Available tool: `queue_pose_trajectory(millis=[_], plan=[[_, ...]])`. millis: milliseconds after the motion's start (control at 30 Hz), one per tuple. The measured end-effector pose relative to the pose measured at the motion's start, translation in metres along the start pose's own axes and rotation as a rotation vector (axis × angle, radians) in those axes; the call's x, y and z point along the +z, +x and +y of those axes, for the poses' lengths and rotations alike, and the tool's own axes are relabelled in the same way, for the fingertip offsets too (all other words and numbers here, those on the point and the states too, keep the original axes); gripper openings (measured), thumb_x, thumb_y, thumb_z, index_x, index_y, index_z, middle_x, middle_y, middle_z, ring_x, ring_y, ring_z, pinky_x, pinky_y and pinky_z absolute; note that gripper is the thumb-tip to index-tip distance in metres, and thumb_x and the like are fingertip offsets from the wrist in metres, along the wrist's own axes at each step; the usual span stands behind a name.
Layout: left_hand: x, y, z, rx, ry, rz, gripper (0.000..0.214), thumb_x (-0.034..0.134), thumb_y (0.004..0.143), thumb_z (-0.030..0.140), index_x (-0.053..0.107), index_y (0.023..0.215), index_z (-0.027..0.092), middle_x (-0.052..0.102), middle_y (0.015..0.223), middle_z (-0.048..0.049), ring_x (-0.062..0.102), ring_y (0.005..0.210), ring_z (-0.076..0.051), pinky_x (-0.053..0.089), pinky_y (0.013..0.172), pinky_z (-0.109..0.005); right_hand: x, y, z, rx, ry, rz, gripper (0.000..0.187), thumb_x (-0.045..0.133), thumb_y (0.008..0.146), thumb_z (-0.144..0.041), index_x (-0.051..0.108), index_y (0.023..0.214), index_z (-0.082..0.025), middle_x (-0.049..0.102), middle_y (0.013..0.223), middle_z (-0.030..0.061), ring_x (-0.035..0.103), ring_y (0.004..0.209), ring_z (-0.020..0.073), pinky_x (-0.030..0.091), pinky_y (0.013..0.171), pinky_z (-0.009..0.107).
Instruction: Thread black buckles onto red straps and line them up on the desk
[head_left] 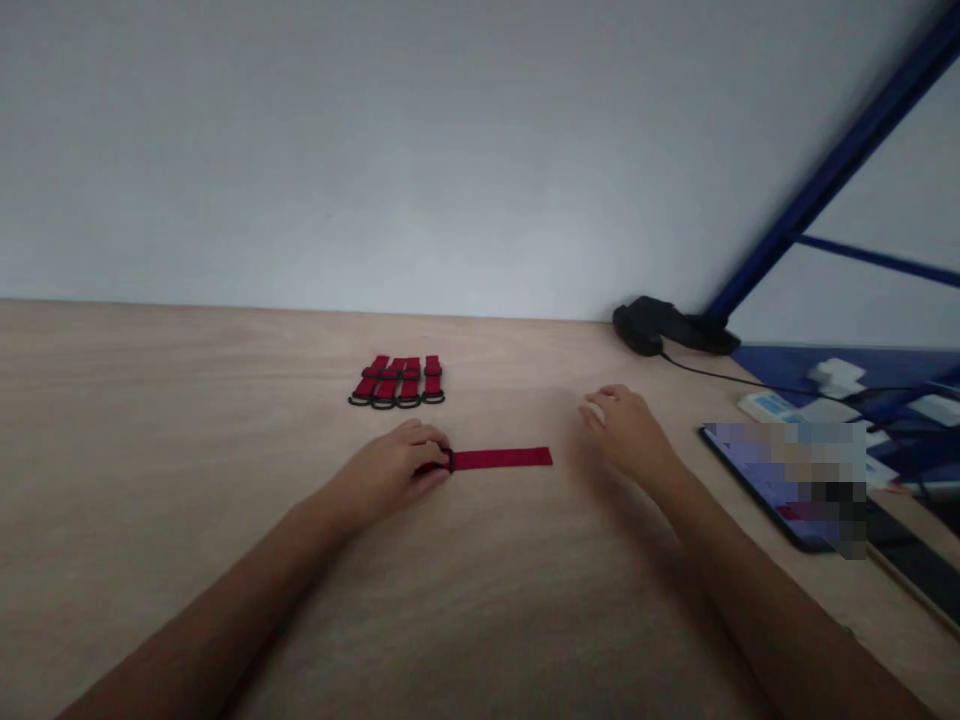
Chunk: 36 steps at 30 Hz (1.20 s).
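A flat red webbing strap (pixel 502 459) lies across the wooden table, its cut end pointing right. My left hand (pixel 409 462) is closed on the strap's left end, beside a black buckle (pixel 451 461); the fingers hide the rest of that end. Held apart from the strap, past its right end, my right hand (pixel 619 425) is just over the table with fingers loosely curved and spread, nothing visible in them. Behind my left hand, several finished-looking red straps (pixel 388 382) with black sliders and black D-shaped rings lie side by side in a row.
The wooden table (pixel 150 420) meets a pale wall at the back. On the right lie a tablet (pixel 739 470) with a partly blurred screen, a black device (pixel 660 325) with a cable, and white items (pixel 836 375). A blue metal frame (pixel 817 190) rises behind them.
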<state>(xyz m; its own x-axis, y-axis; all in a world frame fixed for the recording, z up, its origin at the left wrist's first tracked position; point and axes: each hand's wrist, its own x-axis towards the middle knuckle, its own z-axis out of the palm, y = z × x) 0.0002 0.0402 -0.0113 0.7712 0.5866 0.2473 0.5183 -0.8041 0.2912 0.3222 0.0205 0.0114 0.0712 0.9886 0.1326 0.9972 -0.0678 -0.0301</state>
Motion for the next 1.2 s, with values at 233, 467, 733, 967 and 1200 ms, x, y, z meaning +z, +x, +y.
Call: queue_pose_trajectory(millis=[233,467,733,967,1200], plan=[[-0.005,-0.002,-0.003,-0.025,-0.004,-0.022,0.025,0.052,0.093,0.025,0.069,0.111,0.019,0.066,0.11,-0.0083,0.06,0.102,-0.021,0.05,0.091,-0.033,0.001,0.004,0.027,0.207,-0.122,-0.1,0.032,0.047,0.092,-0.024,0.07,0.101,-0.005,0.064,0.106,0.0271,0.06,0.102,0.0423,0.046,0.079,0.054],[-0.005,-0.002,0.0,-0.046,-0.005,-0.038,0.022,0.052,0.091,0.023,0.071,0.102,0.018,0.064,0.111,-0.0087,0.06,0.102,-0.021,0.048,0.091,-0.033,-0.001,0.002,0.004,0.033,0.049,-0.127,0.025,0.054,0.088,-0.028,0.072,0.1,-0.014,0.07,0.105,0.0144,0.065,0.095,0.0283,0.047,0.079,0.036],[-0.021,-0.003,0.009,-0.105,-0.059,-0.102,0.014,0.054,0.087,0.021,0.067,0.087,0.014,0.062,0.096,-0.0086,0.059,0.085,-0.019,0.05,0.078,-0.031,0.003,-0.002,-0.008,-0.106,0.256,-0.148,0.025,0.055,0.087,-0.029,0.073,0.099,-0.016,0.075,0.094,0.0077,0.068,0.083,0.0206,0.047,0.072,0.026],[-0.006,0.004,0.023,0.054,-0.004,-0.019,0.032,0.055,0.088,0.022,0.063,0.118,0.02,0.058,0.115,-0.0113,0.053,0.109,-0.025,0.042,0.097,-0.041,0.001,-0.018,-0.033,-0.187,0.318,-0.144,0.024,0.05,0.086,-0.024,0.073,0.089,-0.019,0.075,0.091,0.0072,0.067,0.08,0.0203,0.044,0.068,0.026],[-0.001,0.007,0.033,0.001,-0.021,-0.045,0.016,0.054,0.089,0.023,0.069,0.09,0.016,0.06,0.103,-0.0104,0.055,0.097,-0.023,0.044,0.091,-0.041,-0.009,-0.03,-0.053,-0.212,0.356,-0.171,0.025,0.049,0.087,-0.025,0.071,0.076,-0.018,0.074,0.079,0.007,0.064,0.069,0.019,0.039,0.059,0.025]])
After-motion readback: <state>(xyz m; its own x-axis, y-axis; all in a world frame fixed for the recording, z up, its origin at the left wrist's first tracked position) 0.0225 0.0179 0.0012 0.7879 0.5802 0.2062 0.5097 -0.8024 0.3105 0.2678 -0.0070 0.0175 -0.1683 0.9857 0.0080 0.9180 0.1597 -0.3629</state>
